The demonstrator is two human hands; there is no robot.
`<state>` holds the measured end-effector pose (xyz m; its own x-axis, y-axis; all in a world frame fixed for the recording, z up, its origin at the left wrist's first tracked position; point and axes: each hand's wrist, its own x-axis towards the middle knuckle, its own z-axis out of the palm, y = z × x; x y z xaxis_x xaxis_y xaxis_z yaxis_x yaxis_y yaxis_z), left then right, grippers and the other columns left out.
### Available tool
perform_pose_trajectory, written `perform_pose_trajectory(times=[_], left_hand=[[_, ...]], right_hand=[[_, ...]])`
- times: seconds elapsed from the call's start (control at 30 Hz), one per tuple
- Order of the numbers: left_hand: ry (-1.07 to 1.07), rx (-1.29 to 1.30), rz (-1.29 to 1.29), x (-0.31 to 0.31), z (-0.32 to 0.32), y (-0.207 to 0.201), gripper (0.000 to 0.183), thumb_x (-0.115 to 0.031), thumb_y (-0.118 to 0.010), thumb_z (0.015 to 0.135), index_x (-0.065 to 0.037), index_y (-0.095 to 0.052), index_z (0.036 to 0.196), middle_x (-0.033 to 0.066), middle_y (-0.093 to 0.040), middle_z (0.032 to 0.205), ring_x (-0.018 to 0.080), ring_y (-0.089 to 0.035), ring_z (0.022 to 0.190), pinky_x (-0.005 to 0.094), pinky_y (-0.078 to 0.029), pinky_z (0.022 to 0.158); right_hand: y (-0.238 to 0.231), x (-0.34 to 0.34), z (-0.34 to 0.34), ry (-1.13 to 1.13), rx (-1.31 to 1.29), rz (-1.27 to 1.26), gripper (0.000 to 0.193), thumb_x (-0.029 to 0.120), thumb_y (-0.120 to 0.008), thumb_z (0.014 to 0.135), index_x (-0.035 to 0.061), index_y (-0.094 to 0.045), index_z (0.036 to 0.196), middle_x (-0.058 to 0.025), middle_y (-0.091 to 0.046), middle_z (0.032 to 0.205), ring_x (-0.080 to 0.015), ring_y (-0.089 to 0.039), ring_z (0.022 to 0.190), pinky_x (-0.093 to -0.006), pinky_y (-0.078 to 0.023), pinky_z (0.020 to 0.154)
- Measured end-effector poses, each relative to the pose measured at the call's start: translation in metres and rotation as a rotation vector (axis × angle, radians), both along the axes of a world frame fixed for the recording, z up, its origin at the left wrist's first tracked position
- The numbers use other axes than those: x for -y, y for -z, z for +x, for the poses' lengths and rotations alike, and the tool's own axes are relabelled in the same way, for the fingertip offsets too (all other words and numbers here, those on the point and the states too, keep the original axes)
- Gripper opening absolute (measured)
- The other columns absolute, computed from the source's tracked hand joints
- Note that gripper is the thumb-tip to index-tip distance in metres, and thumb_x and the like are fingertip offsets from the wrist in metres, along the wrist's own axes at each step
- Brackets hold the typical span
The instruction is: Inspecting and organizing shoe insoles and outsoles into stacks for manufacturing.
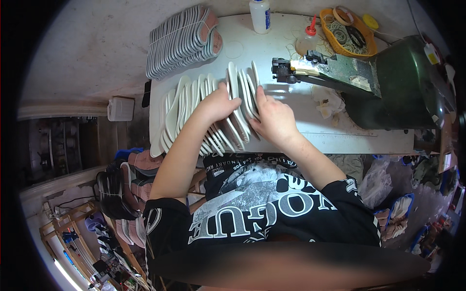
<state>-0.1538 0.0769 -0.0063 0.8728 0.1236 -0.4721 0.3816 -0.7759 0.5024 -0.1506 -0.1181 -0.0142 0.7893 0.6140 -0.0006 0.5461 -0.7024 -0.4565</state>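
A row of white shoe insoles (187, 97) stands on edge across the table, packed side by side and leaning a little. My left hand (217, 104) is closed over the upper edges of the insoles near the right part of the row, its thumb beside a taller insole (233, 80). At the row's right end, the index finger and thumb of my right hand (276, 118) press on the last few insoles (248, 89). Its other fingers are curled. Where the fingertips pass between the insoles, they are hidden.
Grey insoles tied in bundles (182, 43) stand at the back left. Behind are a white bottle (260, 17), a red-tipped squeeze bottle (307, 41) and an orange basket of rubber bands (326, 34). A green machine (398, 87) fills the right; a ruler (335, 135) lies near the front edge.
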Motion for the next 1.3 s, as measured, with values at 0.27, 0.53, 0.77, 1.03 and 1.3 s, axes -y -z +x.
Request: perform_pose_trajectory(times=[0.27,0.53,0.77,1.03,1.3], left_hand=[[-0.013,0.280,0.481,0.024,-0.023,-0.022,0.072,-0.049,-0.062,0.085,0.009,-0.045,0.125,0.0235,-0.066,0.081,0.0404,-0.065,0.081,0.0432,-0.053,0.069],[0.402,0.567,0.365,0.007,-0.035,0.015,0.072,-0.039,-0.058,0.089,0.001,-0.033,0.143,0.0248,-0.027,0.149,0.0416,-0.031,0.136,0.0452,-0.029,0.110],[0.294,0.372,0.472,0.014,-0.033,0.020,0.069,-0.051,-0.044,0.093,-0.010,-0.031,0.147,0.0107,-0.011,0.159,0.0357,-0.007,0.146,0.0585,-0.009,0.113],[0.327,0.161,0.361,0.003,-0.049,0.008,0.084,-0.058,-0.038,0.093,-0.004,-0.012,0.151,0.0137,-0.005,0.159,0.0332,-0.002,0.146,0.0654,-0.001,0.110],[-0.325,0.317,0.773,-0.104,-0.110,-0.007,0.032,-0.032,-0.060,0.084,-0.004,-0.064,0.101,0.0100,-0.055,0.111,0.0297,-0.044,0.113,0.0567,-0.029,0.091]], right_hand=[[-0.008,-0.006,0.005,-0.055,-0.286,-0.012,0.083,0.044,-0.063,0.085,-0.0198,-0.033,0.130,-0.0261,-0.064,0.090,-0.0392,-0.065,0.082,-0.0433,-0.053,0.073],[0.017,-0.014,-0.017,-0.165,-0.205,0.218,0.088,0.040,-0.066,0.085,-0.0226,-0.026,0.132,-0.0380,-0.054,0.112,-0.0458,-0.056,0.108,-0.0429,-0.045,0.094],[0.009,-0.008,-0.001,-0.063,-0.516,0.241,0.096,0.038,-0.070,0.083,-0.0164,-0.015,0.141,-0.0378,-0.052,0.121,-0.0402,-0.056,0.115,-0.0362,-0.044,0.096],[0.019,-0.009,-0.011,-0.080,-0.622,0.425,0.096,0.032,-0.069,0.085,-0.0135,-0.009,0.144,-0.0328,-0.039,0.139,-0.0332,-0.043,0.131,-0.0334,-0.036,0.105],[0.020,-0.004,-0.014,0.025,-0.598,0.514,0.084,0.028,-0.065,0.088,-0.0134,-0.017,0.143,-0.0313,-0.041,0.139,-0.0333,-0.044,0.129,-0.0345,-0.033,0.107]])
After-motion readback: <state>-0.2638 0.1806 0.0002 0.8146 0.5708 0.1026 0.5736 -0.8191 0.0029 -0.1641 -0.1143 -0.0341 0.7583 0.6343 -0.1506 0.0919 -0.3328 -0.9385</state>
